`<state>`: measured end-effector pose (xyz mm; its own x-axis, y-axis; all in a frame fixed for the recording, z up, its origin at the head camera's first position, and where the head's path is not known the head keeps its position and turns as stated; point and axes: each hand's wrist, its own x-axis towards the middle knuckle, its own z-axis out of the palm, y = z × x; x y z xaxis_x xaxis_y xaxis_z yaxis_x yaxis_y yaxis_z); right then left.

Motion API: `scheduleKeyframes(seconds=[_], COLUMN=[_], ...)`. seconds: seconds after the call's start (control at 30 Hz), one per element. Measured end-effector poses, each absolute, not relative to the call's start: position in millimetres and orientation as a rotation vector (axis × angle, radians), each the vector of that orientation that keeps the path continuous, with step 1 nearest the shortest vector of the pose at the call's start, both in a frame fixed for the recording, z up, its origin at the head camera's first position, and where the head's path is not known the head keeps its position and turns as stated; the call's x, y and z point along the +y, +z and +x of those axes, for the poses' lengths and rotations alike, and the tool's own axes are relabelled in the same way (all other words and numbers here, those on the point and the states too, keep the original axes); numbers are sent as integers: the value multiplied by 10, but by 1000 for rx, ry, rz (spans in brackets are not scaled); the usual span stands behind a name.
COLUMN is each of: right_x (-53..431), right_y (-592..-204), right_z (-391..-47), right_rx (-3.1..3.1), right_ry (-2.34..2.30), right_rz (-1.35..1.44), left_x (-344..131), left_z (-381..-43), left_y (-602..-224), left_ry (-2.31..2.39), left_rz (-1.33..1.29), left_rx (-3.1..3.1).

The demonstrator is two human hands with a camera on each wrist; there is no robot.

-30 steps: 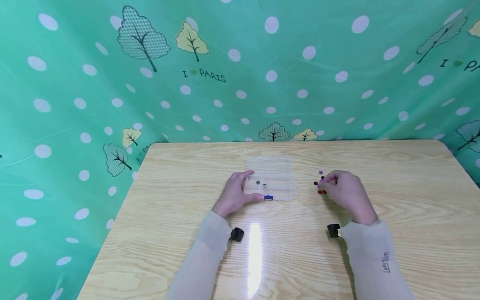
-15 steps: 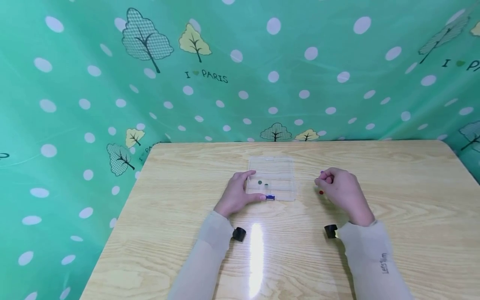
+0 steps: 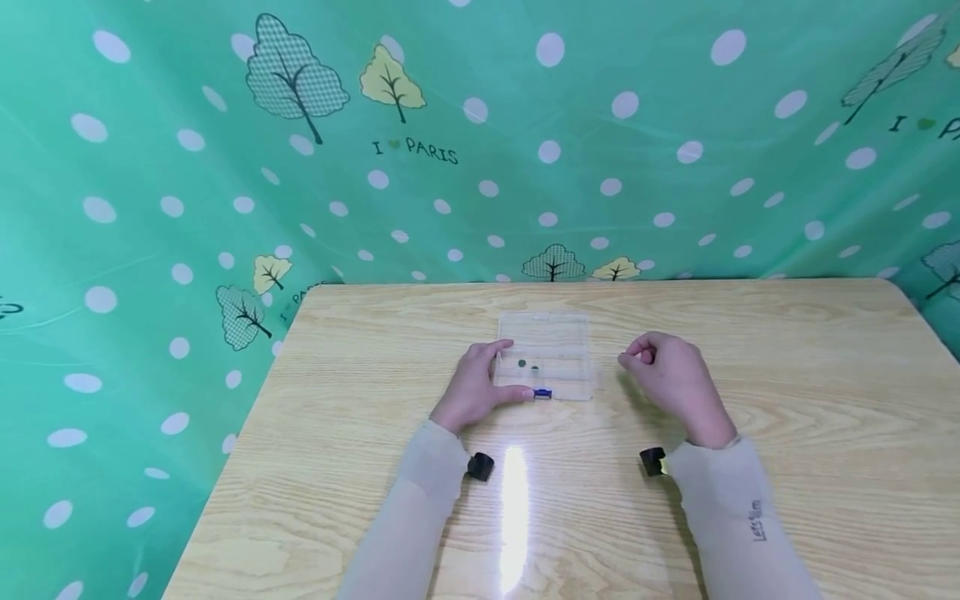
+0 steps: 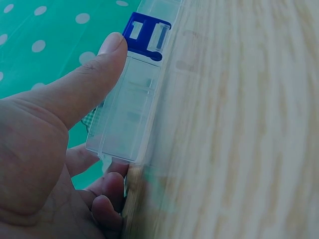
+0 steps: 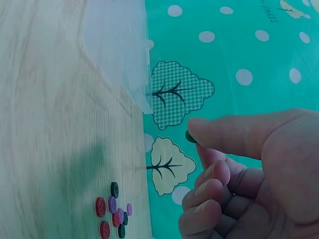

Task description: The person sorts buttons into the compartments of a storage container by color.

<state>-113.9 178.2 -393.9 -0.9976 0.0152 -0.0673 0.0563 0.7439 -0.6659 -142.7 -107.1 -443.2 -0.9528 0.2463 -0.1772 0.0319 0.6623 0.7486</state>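
Note:
My left hand (image 3: 474, 387) holds the left end of a clear plastic box (image 3: 562, 388), thumb against its front wall beside the blue latch (image 4: 146, 36), other fingers round the end. The box lies on the table with its lid (image 3: 543, 332) opened back. A couple of dark green buttons (image 3: 522, 363) sit inside, toward the left. To the right of the box, my right hand (image 3: 670, 375) pinches a dark green button (image 5: 190, 137) between thumb and index finger, off the table. The right wrist view shows loose red (image 5: 100, 207), purple and dark green buttons; the hand hides them from the head view.
The pale wood table (image 3: 600, 517) reaches well to both sides of the hands. Behind and left of it hangs a green dotted curtain (image 3: 420, 200). A bright light reflection lies on the table in front of the box.
My right hand has gone from among the loose buttons up and left, toward the box, with a dark green button now pinched. The left hand stays on the box.

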Motion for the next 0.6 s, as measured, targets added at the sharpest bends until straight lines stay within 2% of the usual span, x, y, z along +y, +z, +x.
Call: scheduleKeyframes(seconds=[0.6], right_x=[1589], right_y=[-3967], right_z=[-1217], right_rx=[2899], right_ry=[-1127], right_rz=[31], left_x=[-1071], left_z=[-1422], left_y=[-4428], left_ry=[1168], left_rz=[221], left_rx=[2616])
